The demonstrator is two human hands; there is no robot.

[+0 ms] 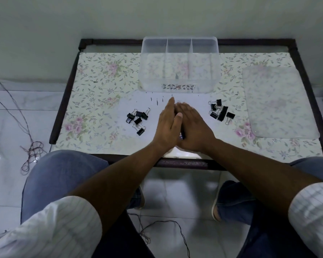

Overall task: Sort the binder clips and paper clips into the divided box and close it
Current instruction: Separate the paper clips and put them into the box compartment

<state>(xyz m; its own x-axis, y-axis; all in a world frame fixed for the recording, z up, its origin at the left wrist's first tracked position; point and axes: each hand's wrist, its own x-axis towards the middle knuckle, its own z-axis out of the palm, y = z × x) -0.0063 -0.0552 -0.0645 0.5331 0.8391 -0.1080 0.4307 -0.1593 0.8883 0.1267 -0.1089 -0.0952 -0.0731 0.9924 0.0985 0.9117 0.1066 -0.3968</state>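
My left hand (pixel 167 123) and my right hand (pixel 193 127) are pressed together, cupped, low over the middle of the table. Between the heels of the palms shows a small shiny bit of the paper clips (pixel 181 136); the rest is hidden by the hands. Left of the hands lies a group of small black binder clips (pixel 137 119). To the right lies a group of larger black binder clips (pixel 220 112). The clear divided box (pixel 179 86) stands open behind the hands, with three compartments. Its clear lid (pixel 280 101) lies flat at the right.
The table (pixel 104 94) has a floral cover and a dark raised frame, and the wall is right behind the box. My knees are under the near edge. Thin cables (pixel 31 148) lie on the tiled floor at the left.
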